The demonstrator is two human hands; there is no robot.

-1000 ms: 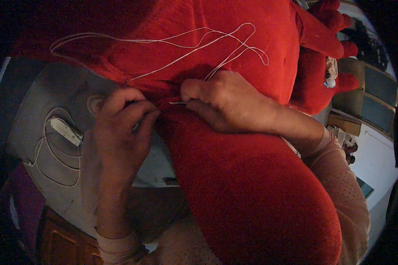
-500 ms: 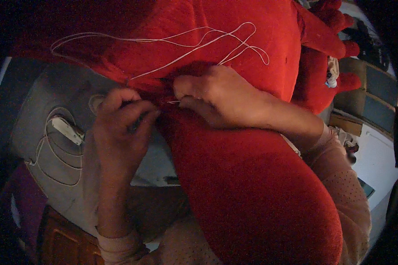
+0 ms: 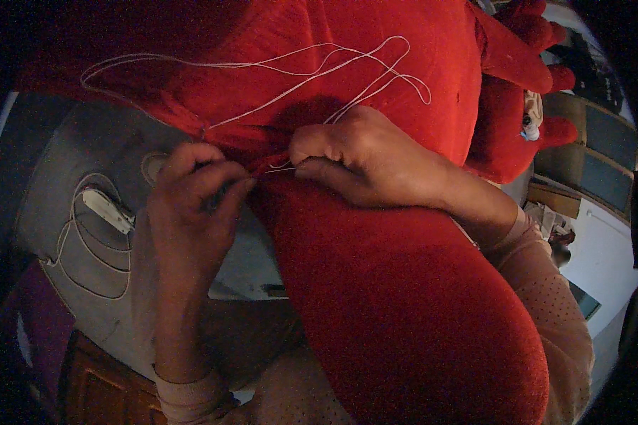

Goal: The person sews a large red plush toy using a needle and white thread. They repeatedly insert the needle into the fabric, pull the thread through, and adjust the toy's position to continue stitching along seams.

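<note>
Head view looks down on a large, stuffed red plush piece [image 3: 411,290] that stretches from the upper edge to the lower right, with both bare hands meeting at a gathered, creased spot near its middle. The left hand [image 3: 195,195] has its fingers curled, thumb and forefinger brought together on the rim of that gathered fabric; exactly how much cloth is caught between them is hidden. Opposite, the right hand [image 3: 372,159] pinches a thin, needle-like sliver [image 3: 280,170] between thumb and forefinger, its pale tip pointing toward the left fingertips. White thread [image 3: 220,65] lies in long loops across the upper part of the plush, one end meeting the fabric just above the left hand, another stretch running down behind the right hand. On the left, a white power strip [image 3: 108,210] with a coiled cable [image 3: 67,234] rests on a grey surface [image 3: 49,184], above a brown wooden cabinet [image 3: 110,375]. Toward the upper right sits another red plush form [image 3: 500,145] with stubby limbs, a small pale-and-blue item [image 3: 530,127] against it. Pink perforated sleeves [image 3: 553,297] cover the forearms.
</note>
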